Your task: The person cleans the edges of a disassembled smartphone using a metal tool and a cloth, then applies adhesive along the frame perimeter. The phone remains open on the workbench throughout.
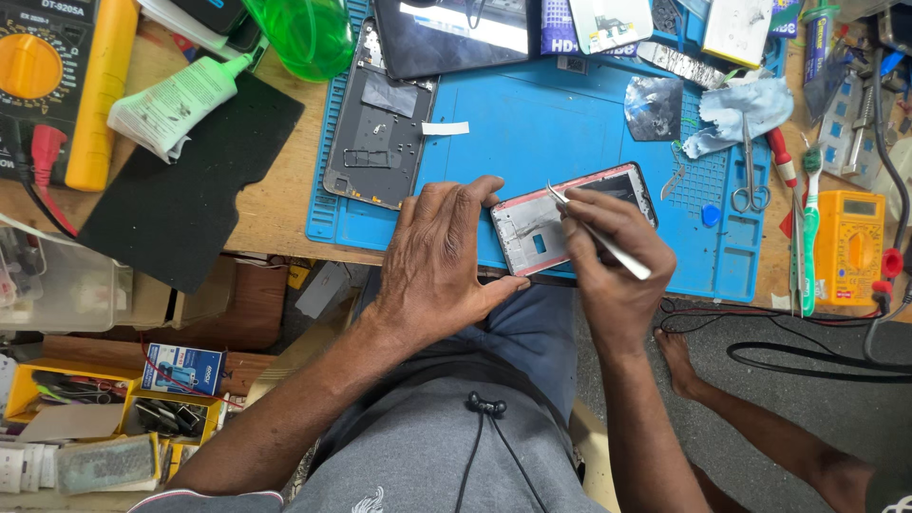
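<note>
Left hand [439,261]: laid flat, fingers spread, over the left end of the phone frame [570,220]; its grip presses down rather than closing round anything.
Right hand [608,252]: grip pinched on slim metal tweezers [600,234], whose shiny pointed tips rest on the frame's upper rim.
Phone frame: a thin rectangular shell with rounded corners, reddish edge, dull grey metal inside with a small cut-out window; it lies at the near edge of the bench, on the blue mat [570,123].
Blue mat: rubbery, ribbed along its left border, moulded with small trays on the right.
Second phone chassis [378,119]: dark grey, flat, at the mat's left edge.
Scissors [750,176]: steel, on the mat's right side, below a crumpled pale cloth [746,109].
Yellow multimeter [850,245]: boxy, towards the bench's right edge.
Black foam sheet [185,176]: matt, left of the mat.
</note>
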